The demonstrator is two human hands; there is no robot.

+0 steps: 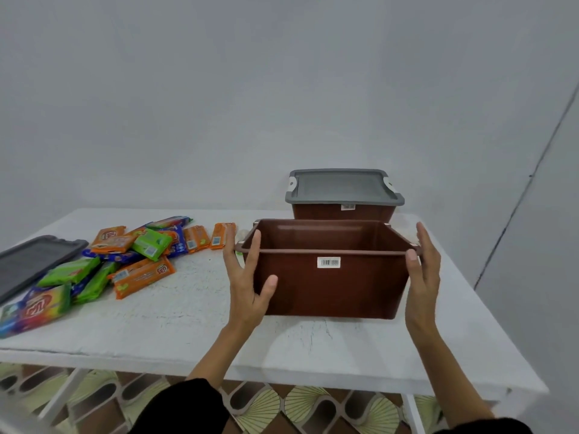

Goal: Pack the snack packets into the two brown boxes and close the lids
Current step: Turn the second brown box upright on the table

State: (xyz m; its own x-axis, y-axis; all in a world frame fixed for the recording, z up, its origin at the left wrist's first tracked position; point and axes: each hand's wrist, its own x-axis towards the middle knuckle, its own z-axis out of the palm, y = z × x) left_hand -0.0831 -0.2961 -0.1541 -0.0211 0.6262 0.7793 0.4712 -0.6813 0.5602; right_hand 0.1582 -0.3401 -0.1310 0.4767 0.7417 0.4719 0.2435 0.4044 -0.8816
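Centre frame: left hand (247,277) and right hand (421,270), fingers straight, press the lidless brown box (313,292) by its side walls, likely squaring it on the worktop (188,324) for loading. Snack packets (125,255) heaped centre-left, unpacked; lidded box (341,186) behind.

A plain pale grey wall (282,73) fills the far side under soft, even light. On the right a thin dark line (532,170) slants down it. A white table (313,349) with a rough, speckled, slightly cracked top stands before the wall. Its white legs (59,399) show at the near left and right. Beneath it the floor (266,408) is tiled in brown, cream and pale green fan shapes.
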